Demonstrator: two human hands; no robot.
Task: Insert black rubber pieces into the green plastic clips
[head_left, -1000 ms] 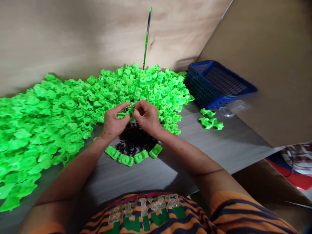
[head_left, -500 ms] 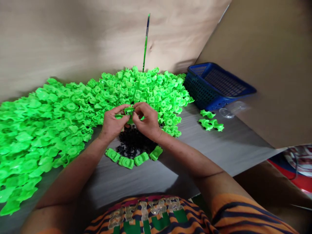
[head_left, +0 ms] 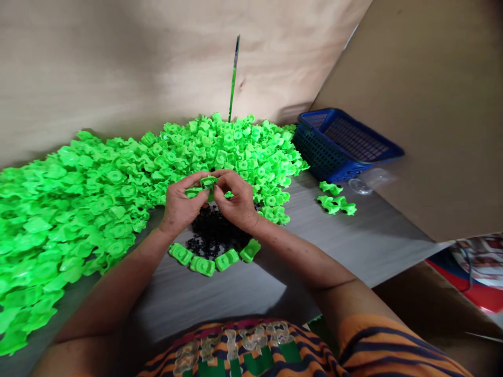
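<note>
My left hand [head_left: 183, 201] is closed on a green plastic car-shaped piece [head_left: 208, 181], with more green plastic showing between its fingers. Thumb and forefinger of my right hand [head_left: 237, 200] pinch at the right end of that same piece. A dark bit shows along the piece, partly covered by the fingers. Below both hands lies a heap of small black plastic parts [head_left: 220, 230]. Several green car-shaped pieces [head_left: 202, 265] form a curved row along the near side of that heap.
A large pile of green pieces [head_left: 113, 188] spreads over the left and back of the grey table [head_left: 306, 246]. A blue basket [head_left: 346, 144] stands at the back right, tilted. Before it lie a few green pieces [head_left: 336, 201] and a clear plastic item [head_left: 361, 186]. A thin upright strip [head_left: 233, 84] rises behind the pile.
Both hands stay together around the green piece, its angle slightly altered as the fingers work at it. The whole view has shifted slightly with the head; the table's other things look unmoved.
</note>
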